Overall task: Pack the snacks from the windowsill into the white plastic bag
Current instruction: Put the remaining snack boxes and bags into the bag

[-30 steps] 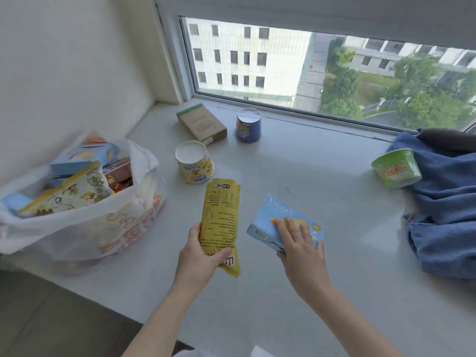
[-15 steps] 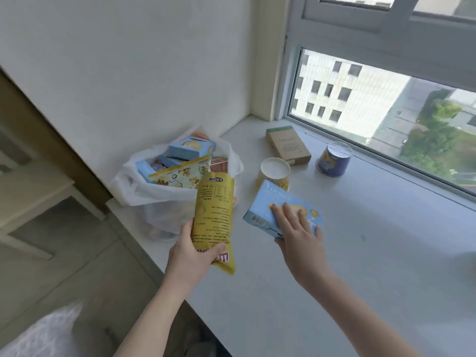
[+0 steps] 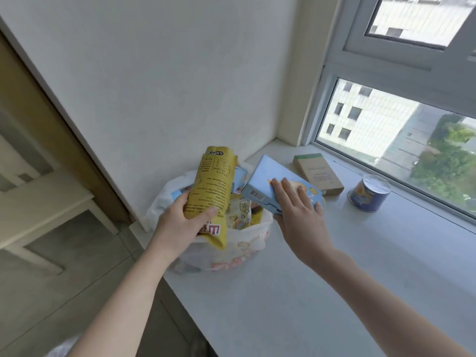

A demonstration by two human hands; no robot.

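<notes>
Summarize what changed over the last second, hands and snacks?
Both hands carried their snacks from the open sill to above the white bag: the left hand with the yellow packet, the right hand with the blue box. Grips unchanged, nothing released. The brown box and blue can stayed put.

Bright daylight from window; soft blur, wide-angle edge distortion.

Yellow packet, pale-blue box, white bag.
</notes>
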